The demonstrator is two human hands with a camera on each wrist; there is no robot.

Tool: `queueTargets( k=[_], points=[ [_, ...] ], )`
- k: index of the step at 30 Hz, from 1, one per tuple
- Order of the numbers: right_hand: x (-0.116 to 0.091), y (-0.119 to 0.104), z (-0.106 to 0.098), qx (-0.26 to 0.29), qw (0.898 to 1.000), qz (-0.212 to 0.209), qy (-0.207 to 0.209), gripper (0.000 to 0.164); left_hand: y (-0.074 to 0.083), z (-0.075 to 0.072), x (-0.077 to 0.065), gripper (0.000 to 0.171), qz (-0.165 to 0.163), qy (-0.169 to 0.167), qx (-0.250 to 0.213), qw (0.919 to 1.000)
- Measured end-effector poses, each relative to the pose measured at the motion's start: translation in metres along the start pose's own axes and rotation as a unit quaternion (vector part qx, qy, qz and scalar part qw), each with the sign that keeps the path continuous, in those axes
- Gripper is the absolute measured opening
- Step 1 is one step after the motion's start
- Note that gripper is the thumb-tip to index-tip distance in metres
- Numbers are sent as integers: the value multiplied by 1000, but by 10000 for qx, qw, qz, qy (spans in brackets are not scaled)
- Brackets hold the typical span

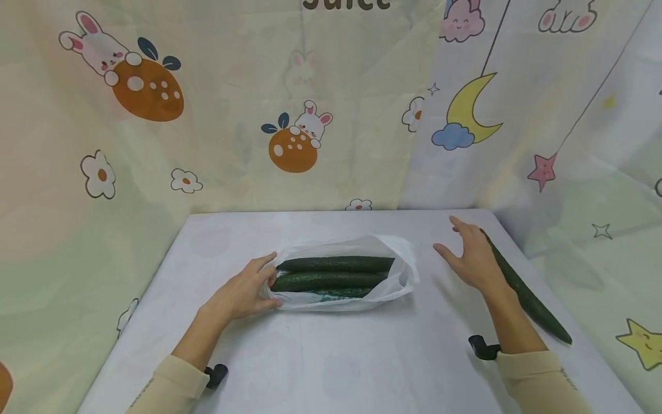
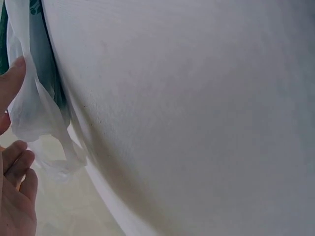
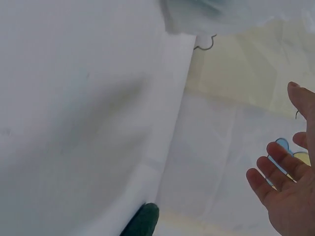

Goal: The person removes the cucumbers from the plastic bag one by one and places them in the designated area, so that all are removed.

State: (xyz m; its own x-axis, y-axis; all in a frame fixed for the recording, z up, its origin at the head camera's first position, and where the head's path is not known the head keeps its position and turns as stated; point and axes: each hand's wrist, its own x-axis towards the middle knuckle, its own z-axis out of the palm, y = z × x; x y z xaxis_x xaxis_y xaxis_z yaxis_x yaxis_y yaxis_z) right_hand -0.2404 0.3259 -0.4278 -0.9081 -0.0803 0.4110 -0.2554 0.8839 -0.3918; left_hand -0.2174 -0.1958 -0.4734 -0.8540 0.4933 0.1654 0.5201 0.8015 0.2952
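Observation:
Two dark green cucumbers (image 1: 331, 282) lie side by side in a white plastic bag (image 1: 405, 267), its mouth spread wide. More green shows under them, along the bag's near side. At the bag's left end is my left hand (image 1: 248, 290), thumb on the near rim and index finger by the far rim. In the left wrist view the thumb (image 2: 14, 78) touches the plastic, the other fingers loosely bent beside it. My right hand (image 1: 473, 259) is empty over the table's right side, fingers spread. Beyond its forearm lies another long cucumber (image 1: 535, 302), partly covered by the hand and wrist.
The white table (image 1: 331, 356) has its far edge against a printed cloth backdrop (image 1: 222, 115), and cloth hangs along both sides. The loose cucumber lies close to the table's right edge. Black wrist devices (image 1: 483, 348) stick out from beside both sleeves.

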Motion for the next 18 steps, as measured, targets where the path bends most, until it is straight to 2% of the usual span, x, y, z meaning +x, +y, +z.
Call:
queueTargets(
  k=[6, 13, 18],
  points=[
    [1, -18, 6, 89, 9999, -112, 33, 77, -1, 1, 0, 46, 66, 72, 30, 9999],
    [4, -33, 9, 149, 9983, -564, 48, 75, -1, 2, -1, 45, 31, 25, -34, 10000],
    [8, -41, 8, 160, 9975, -683, 14, 74, 0, 1, 0, 45, 1, -24, -43, 10000]
  ],
)
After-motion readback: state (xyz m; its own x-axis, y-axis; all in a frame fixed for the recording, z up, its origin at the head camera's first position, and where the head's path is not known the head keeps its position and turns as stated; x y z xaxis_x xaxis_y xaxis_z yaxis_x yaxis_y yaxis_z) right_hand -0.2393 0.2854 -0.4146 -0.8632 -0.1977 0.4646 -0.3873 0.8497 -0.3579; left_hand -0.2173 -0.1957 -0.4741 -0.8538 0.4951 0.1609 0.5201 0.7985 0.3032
